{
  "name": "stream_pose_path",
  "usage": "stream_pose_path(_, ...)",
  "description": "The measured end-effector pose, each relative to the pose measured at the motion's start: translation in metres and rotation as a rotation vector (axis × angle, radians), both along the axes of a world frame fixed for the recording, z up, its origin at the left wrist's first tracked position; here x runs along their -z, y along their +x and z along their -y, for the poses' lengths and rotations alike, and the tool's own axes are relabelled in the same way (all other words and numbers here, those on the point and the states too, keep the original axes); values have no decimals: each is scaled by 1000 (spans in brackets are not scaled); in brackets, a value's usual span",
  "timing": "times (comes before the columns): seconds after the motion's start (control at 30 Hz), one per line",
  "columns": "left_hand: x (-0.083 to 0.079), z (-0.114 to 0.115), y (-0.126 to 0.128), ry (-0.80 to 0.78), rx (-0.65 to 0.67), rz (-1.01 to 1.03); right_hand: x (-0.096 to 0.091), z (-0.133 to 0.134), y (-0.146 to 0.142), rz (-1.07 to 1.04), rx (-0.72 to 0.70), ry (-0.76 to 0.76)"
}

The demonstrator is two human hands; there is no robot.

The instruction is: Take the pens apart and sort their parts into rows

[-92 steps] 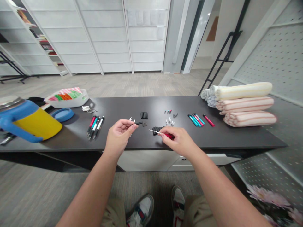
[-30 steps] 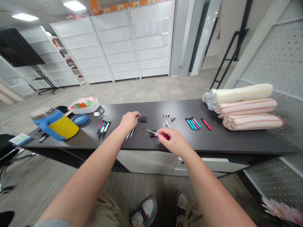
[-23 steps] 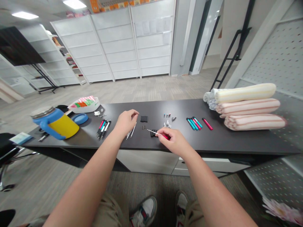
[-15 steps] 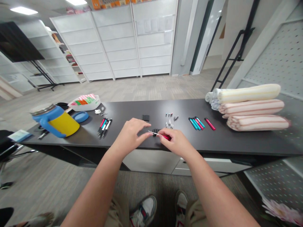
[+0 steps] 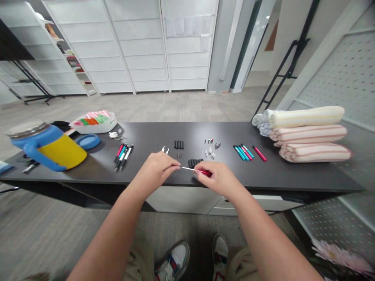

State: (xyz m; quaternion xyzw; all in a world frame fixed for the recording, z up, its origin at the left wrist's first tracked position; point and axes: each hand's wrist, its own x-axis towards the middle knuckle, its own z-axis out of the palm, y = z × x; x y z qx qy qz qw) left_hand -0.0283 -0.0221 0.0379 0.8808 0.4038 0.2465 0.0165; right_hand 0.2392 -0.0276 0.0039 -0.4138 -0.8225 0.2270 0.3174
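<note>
My right hand (image 5: pixel 218 178) pinches a red pen barrel (image 5: pixel 205 172) with a thin white refill (image 5: pixel 187 169) sticking out of it to the left. My left hand (image 5: pixel 156 168) is closed in a pinch at the refill's free tip. Both hands hover over the front edge of the black table (image 5: pixel 281 175). Behind them lie a row of black grips (image 5: pixel 195 161), another black row (image 5: pixel 178 144), white refills (image 5: pixel 165 149) and small silver parts (image 5: pixel 210 152). Assembled pens (image 5: pixel 123 152) lie to the left; teal and red barrels (image 5: pixel 245 151) lie to the right.
A yellow and blue jug (image 5: pixel 48 146) lies on its side at the table's left end, beside a blue lid (image 5: pixel 87 141) and a white tray of coloured items (image 5: pixel 93 121). Rolled striped towels (image 5: pixel 307 132) are stacked at the right. My shoes (image 5: pixel 193 259) show below.
My left hand reached to the back of the table, then came back and now pinches the tip of the white refill. My right hand has held the red barrel throughout.
</note>
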Motion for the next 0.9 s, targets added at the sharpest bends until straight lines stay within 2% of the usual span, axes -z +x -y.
stream_pose_path(0.1, -2, -2, -23, 28, -114, 40, 0, 0, 1, -25, 25, -9)
stream_pose_path(0.27, -6, 0, -59, 67, -463, 128, -2, 0, 4, -83, 89, -45)
stream_pose_path(0.33, -6, 1, -65, 48, -538, 156, -3, 1, 4, -90, 108, -58)
stream_pose_path(0.43, -4, 1, -63, 2, -524, 196, -3, 2, 4, -90, 136, -64)
stream_pose_path(0.53, 1, -1, -47, -21, -467, 192, -3, 2, 3, -86, 147, -70)
stream_pose_path(0.73, 12, -7, -4, 0, -462, -30, -2, 2, 3, -77, 147, -68)
stream_pose_path(0.9, 20, -12, 10, 8, -451, -128, -2, 2, 3, -75, 135, -56)
